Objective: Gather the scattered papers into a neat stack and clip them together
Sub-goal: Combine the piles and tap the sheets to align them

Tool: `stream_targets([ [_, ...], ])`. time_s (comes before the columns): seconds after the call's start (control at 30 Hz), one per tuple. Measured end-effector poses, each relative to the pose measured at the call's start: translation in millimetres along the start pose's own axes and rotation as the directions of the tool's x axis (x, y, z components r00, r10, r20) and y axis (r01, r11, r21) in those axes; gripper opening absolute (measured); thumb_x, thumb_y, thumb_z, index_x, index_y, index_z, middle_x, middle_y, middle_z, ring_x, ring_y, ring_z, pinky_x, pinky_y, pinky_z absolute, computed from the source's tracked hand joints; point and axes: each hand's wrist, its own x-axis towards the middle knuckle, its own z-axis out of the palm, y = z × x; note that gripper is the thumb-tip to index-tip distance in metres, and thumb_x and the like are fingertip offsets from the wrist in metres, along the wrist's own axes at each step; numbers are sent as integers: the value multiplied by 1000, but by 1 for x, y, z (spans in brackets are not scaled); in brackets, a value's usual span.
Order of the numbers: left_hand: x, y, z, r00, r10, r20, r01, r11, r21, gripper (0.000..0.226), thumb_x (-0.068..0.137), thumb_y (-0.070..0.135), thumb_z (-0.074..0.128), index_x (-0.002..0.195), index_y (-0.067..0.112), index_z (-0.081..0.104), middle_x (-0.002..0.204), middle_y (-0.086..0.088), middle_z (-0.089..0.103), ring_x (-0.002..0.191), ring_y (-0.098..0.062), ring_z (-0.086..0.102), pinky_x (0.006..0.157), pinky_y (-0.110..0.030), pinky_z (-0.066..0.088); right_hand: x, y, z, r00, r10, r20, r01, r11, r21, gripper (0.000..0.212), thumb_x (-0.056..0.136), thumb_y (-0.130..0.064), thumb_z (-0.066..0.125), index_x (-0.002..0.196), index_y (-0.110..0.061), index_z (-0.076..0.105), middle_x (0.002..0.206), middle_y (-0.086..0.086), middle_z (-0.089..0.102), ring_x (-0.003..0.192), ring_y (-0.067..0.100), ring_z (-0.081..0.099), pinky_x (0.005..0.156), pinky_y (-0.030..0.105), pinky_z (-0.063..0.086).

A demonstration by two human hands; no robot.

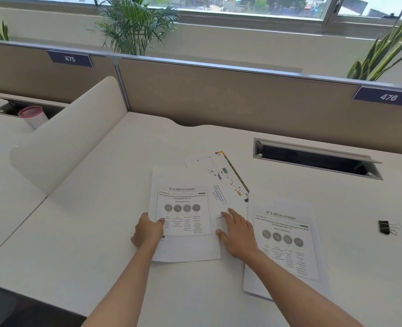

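Barely started tbh: two sheets (183,208) are pinned mid-surface under flat, open fingers of the left hand (146,231) and right hand (236,234), nothing gripped. Another sheet (287,244) and the clip (384,227), nearer the right edge, are left ungathered.

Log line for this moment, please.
stage: gathering | left hand: on left sheet | right hand: flat on chart sheet | third sheet: apart, right | binder clip: untouched
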Motion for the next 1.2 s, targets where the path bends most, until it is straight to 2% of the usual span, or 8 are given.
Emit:
stream_targets([
  [0.1, 1, -12, -6, 997, -14, -82, 16, 1000, 26, 33, 86, 35, 62, 110, 13, 53, 115, -12, 65, 107, -35, 56, 92, -43, 34, 13, 6, -7, 1000, 20, 2, -20, 997, -73, 63, 95, -46, 39, 150, -26, 16, 162, -2, 3, 148, 16, 6, 120, 43, 4],
  [0.3, -14, -11, 0, 999, -32, -36, 39, 973, 227, 109, 61, 53, 82, 139, 5, 24, 138, -18, 35, 123, -39, 36, 95, -46, 41, 29, 12, -12, 988, 48, 143, -16, 976, -218, 66, 98, -46, 27, 153, -22, -1, 162, 1, -6, 149, 18, -7, 118, 47, -7],
  [0.43, -21, -3, 7, 999, -49, 0, 48, 974, 219, 127, 54, 44, 90, 144, 4, 10, 141, -17, 28, 121, -41, 38, 95, -44, 45, 28, 8, -10, 988, 11, 151, 25, 972, -234, 63, 100, -43, 26, 153, -21, 0, 163, 2, -3, 149, 17, -4, 118, 47, -7],
  [0.77, -2, -5, -3, 979, -165, 121, 174, 983, -61, 87, 49, 16, 95, 115, -3, 41, 117, -20, 62, 104, -33, 63, 79, -35, 49, 24, 9, -6, 988, -31, 153, 67, 969, -237, 57, 101, -35, 24, 153, -23, 3, 163, -1, 1, 149, 15, 2, 119, 45, -3],
  [0.9, -3, -14, 0, 981, -127, 145, 156, 965, -210, 37, 61, 13, 86, 92, 6, 68, 85, -11, 71, 73, -27, 65, 73, -33, 54, 21, 11, -4, 987, -52, 153, 86, 970, -228, 55, 101, -29, 24, 153, -25, 4, 163, -2, 2, 149, 14, 4, 119, 44, -1],
  [1.03, -7, -16, -4, 998, -66, 22, 69, 950, -304, 18, 77, 22, 75, 92, 13, 71, 59, 6, 61, 52, -13, 56, 52, -23, 40, 16, 11, -1, 987, -80, 141, 111, 968, -225, 55, 101, -23, 23, 153, -25, 6, 162, -3, 5, 149, 14, 6, 119, 45, 1],
  [1.13, -3, -13, -17, 998, -39, -40, 25, 950, -312, 14, 81, 24, 70, 93, 15, 70, 61, 4, 63, 56, -18, 60, 60, -27, 47, 13, 10, 1, 987, -96, 131, 125, 964, -235, 55, 101, -20, 23, 153, -24, 7, 162, -2, 7, 149, 14, 8, 119, 45, 2],
  [1.2, 2, -11, -29, 995, -28, -97, -5, 945, -326, 19, 83, 26, 69, 98, 14, 69, 82, -6, 72, 74, -30, 67, 72, -34, 51, 11, 9, 2, 987, -96, 132, 126, 963, -240, 55, 100, -19, 22, 153, -25, 7, 162, -3, 7, 149, 13, 8, 119, 45, 2],
])
